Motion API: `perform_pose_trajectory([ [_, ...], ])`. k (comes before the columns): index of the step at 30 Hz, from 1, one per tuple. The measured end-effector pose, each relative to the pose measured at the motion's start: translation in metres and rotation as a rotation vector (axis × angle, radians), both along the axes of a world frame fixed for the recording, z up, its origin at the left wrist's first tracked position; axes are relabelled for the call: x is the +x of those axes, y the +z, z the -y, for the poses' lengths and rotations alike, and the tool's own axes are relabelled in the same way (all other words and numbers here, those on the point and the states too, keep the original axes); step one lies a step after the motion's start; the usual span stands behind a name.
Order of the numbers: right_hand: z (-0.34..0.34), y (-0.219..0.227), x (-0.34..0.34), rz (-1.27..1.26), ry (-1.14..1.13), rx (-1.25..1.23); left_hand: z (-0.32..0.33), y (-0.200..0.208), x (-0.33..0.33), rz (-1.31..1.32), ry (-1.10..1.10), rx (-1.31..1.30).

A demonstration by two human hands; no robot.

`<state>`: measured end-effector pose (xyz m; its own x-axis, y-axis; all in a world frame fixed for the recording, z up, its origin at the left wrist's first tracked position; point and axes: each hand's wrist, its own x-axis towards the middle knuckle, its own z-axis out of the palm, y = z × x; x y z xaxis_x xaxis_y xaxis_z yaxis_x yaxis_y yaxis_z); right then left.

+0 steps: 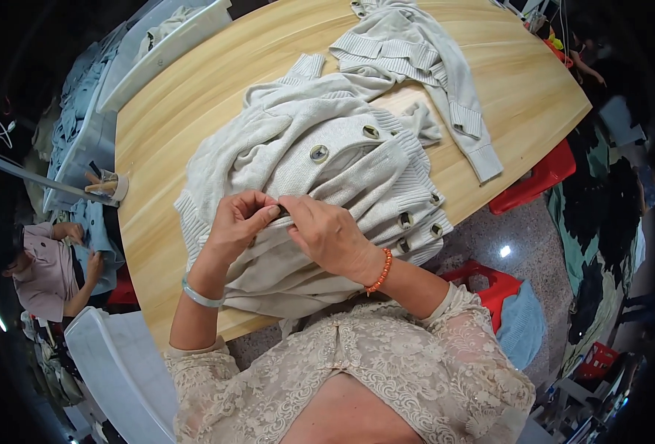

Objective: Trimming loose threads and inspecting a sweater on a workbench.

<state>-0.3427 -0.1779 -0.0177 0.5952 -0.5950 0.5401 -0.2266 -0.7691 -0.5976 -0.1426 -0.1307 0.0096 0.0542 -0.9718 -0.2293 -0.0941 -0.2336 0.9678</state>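
A cream knitted cardigan (283,133) lies bunched on the table in front of me, with large dark buttons (319,153) along its edges. Over its near part, my left hand (240,222) and my right hand (329,235) meet, fingertips almost touching. Both are closed in a pinch around a small dark button (282,211) at the cardigan's edge; my fingers cover most of it. Thumb and forefinger of each hand press from opposite sides. Ribbed cuffs and more buttons (406,220) spread to the right of my right hand.
Another cream knit garment (416,59) lies at the table's far side, a sleeve hanging toward the right. White bins (172,44) of clothes line the left edge, near a small tool cup (113,185). Red stools (538,177) stand at right. A co-worker (46,259) sits at left, handling blue fabric.
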Motion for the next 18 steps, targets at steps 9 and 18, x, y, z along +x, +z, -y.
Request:
perform_pose_trajectory([
  [9, 0.014, -0.002, -0.009, -0.186, 0.101, 0.020, -0.017, 0.007, -0.018, 0.474, -0.120, -0.314],
  [18, 0.023, -0.002, -0.009, -0.029, 0.190, -0.018, -0.010, 0.002, -0.017, 0.575, -0.080, -0.402],
])
